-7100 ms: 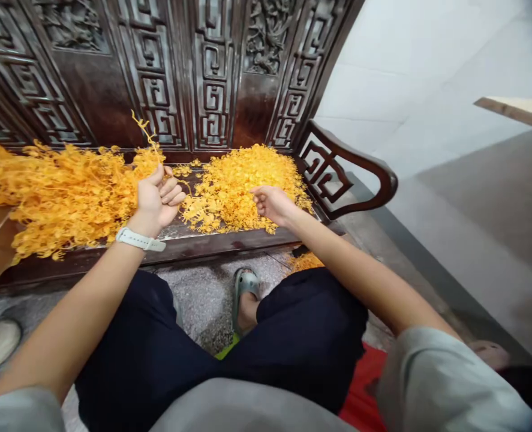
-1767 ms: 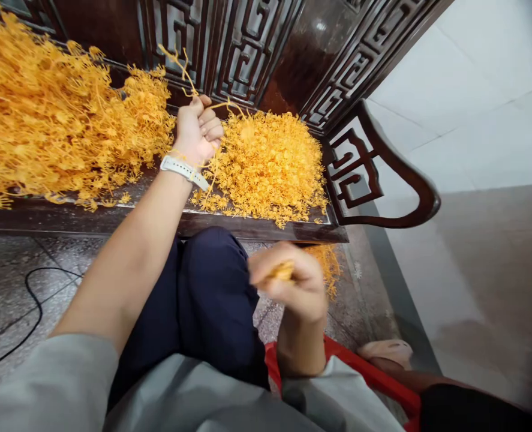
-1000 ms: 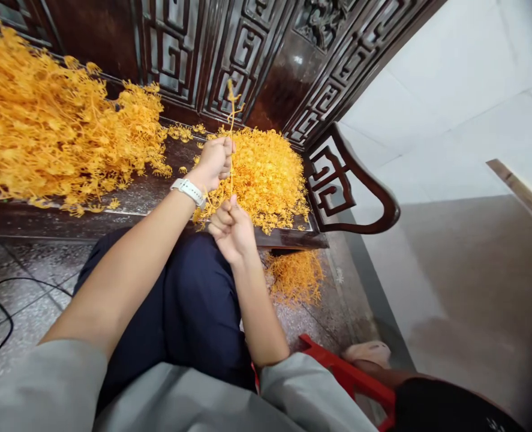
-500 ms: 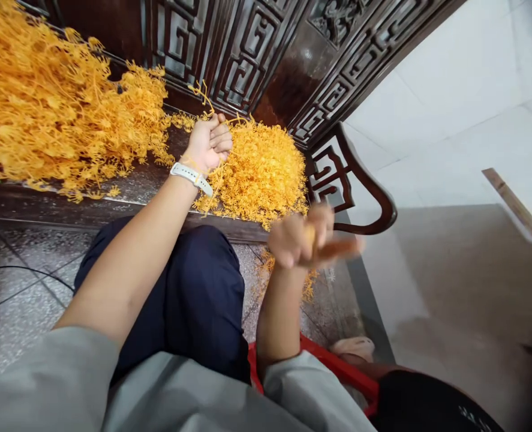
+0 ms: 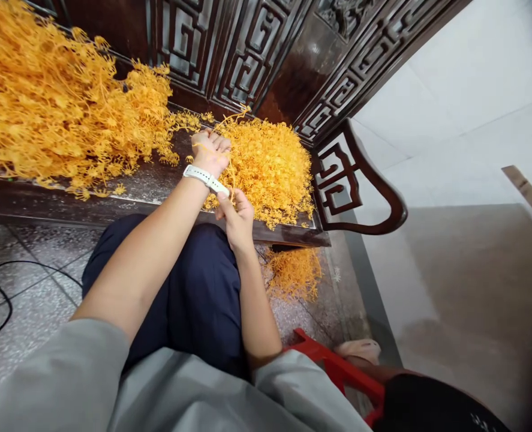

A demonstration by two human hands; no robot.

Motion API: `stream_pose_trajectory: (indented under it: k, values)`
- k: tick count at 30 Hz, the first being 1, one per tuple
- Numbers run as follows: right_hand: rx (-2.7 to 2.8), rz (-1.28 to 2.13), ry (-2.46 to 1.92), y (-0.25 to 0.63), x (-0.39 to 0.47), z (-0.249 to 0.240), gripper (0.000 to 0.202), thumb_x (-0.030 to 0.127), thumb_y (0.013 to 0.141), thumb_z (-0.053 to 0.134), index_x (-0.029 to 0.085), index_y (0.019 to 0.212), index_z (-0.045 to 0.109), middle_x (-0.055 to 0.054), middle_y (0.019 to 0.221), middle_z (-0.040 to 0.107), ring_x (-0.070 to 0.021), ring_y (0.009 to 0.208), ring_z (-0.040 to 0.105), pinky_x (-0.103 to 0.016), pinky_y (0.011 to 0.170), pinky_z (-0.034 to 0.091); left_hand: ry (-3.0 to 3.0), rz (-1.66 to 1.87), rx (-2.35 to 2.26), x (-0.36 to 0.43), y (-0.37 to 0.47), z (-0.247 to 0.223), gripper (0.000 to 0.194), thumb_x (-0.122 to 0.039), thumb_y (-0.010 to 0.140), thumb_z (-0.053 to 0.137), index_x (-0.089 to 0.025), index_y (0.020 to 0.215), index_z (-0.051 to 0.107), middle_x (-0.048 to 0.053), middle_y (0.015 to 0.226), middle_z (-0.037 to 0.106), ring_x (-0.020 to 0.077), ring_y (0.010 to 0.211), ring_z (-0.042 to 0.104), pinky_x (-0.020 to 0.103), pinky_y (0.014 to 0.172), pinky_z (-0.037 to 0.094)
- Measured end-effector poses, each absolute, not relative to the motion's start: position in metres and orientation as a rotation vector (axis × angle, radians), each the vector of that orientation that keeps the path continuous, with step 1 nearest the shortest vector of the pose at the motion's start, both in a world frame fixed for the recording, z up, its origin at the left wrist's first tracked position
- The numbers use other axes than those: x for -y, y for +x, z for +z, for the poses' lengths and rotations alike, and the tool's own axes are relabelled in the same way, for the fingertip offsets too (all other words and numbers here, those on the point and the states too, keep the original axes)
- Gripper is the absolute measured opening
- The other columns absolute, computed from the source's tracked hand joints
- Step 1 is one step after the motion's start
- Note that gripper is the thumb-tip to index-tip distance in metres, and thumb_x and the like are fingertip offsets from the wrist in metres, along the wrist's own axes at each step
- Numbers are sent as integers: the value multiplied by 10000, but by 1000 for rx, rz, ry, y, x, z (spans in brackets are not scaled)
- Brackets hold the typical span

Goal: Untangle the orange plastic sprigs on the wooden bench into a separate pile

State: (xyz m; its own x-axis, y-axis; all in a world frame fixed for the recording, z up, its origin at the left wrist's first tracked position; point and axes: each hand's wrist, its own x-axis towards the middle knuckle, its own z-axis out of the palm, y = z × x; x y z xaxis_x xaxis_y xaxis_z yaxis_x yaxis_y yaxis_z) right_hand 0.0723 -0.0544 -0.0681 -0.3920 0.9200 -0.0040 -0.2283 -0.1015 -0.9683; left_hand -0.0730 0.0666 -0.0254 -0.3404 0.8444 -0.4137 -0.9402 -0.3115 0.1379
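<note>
Orange plastic strands with small fringed tips lie in a large heap [image 5: 68, 108] at the left and in a smaller heap [image 5: 277, 171] beside my hands. My left hand [image 5: 212, 150], with a white watch band [image 5: 206, 179] at its wrist, has curled fingers around a thin orange strand that crosses the palm. Just below, my right hand [image 5: 239, 219] pinches the hanging part of a strand between thumb and fingers, close to the watch band.
The heaps rest on a dark wooden bench [image 5: 153, 195] with a carved back and a curved armrest [image 5: 396, 216]. More orange strands [image 5: 295, 273] lie on the floor. A red stool [image 5: 342, 366] and a black cable [image 5: 5, 294] are lower down.
My right hand has swung left from beside the armrest to my left wrist and now pinches a strand. My left hand has shifted slightly down. The view has shifted a little.
</note>
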Motion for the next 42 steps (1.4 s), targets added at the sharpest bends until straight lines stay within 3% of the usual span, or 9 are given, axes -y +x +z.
stream_pose_trajectory:
  k: [4, 11, 16, 23, 26, 30, 35, 39, 42]
  values:
    - [1167, 1793, -934, 74, 71, -46, 537, 623, 920, 745, 225, 742, 431, 110, 612, 235, -51, 490, 130, -206, 440, 120, -434, 1972, -364, -66, -82, -23, 292, -240, 1116, 376, -236, 824, 372, -105, 532, 228, 72, 357, 215, 234, 421, 193]
    - [887, 1991, -872, 53, 152, 9, 646, 730, 1001, 568, 255, 737, 218, 119, 573, 118, -65, 456, 70, -209, 398, 150, -436, 1876, -352, -60, -63, -9, 363, -234, 1140, 385, -231, 780, 346, -109, 535, 196, 50, 347, 178, 226, 408, 147]
    - [1646, 2063, -482, 59, 219, -14, 695, 853, 950, 535, 240, 663, 377, 66, 516, 357, -76, 449, 332, -231, 413, 316, -462, 1940, -385, -66, -103, -11, 406, -246, 1158, 334, -243, 752, 323, -101, 494, 203, 70, 331, 197, 216, 379, 200]
    - [1708, 1606, -217, 146, 103, 19, 440, 562, 998, 634, 254, 690, 575, 37, 508, 433, -130, 477, 425, -294, 536, 449, 67, 1727, -213, -34, -104, 10, 375, -230, 1158, 428, -225, 822, 594, -78, 483, 278, 97, 389, 241, 235, 398, 243]
    - [1370, 1571, -469, 163, 29, 17, 553, 831, 900, 541, 290, 807, 603, 22, 593, 463, -171, 542, 467, -316, 562, 474, 157, 1648, -187, -24, -87, 15, 385, -219, 1163, 408, -198, 864, 649, -78, 498, 295, 82, 390, 262, 225, 400, 249]
    - [635, 1553, -1061, 146, -2, -18, 561, 780, 937, 401, 255, 1042, 567, -63, 915, 625, -216, 814, 628, -370, 751, 556, 178, 1571, -183, -27, -71, 12, 267, -197, 1116, 491, -189, 955, 704, -53, 555, 472, 74, 434, 505, 183, 476, 414]
    - [716, 1695, -950, 113, 48, -64, 521, 678, 895, 667, 243, 1173, 597, -66, 1145, 710, -190, 931, 697, -318, 799, 571, 374, 1442, -286, -34, -44, -3, 203, -124, 1043, 512, -184, 979, 695, 96, 958, 814, 197, 896, 812, 316, 859, 646]
    - [777, 1968, -795, 106, 68, -73, 511, 554, 784, 861, 215, 1073, 610, -25, 948, 733, -144, 732, 652, -277, 700, 542, 614, 1267, -382, -35, -23, -17, 123, -134, 1006, 589, -170, 1022, 705, 150, 1199, 819, 238, 1054, 817, 328, 917, 641]
    - [856, 1917, -812, 122, 69, -66, 372, 425, 795, 891, 196, 931, 631, 67, 652, 533, -74, 551, 438, -211, 567, 389, 799, 1144, -494, -38, -22, -23, 123, -266, 1011, 674, -180, 1085, 721, 139, 1179, 827, 236, 1026, 820, 328, 899, 644]
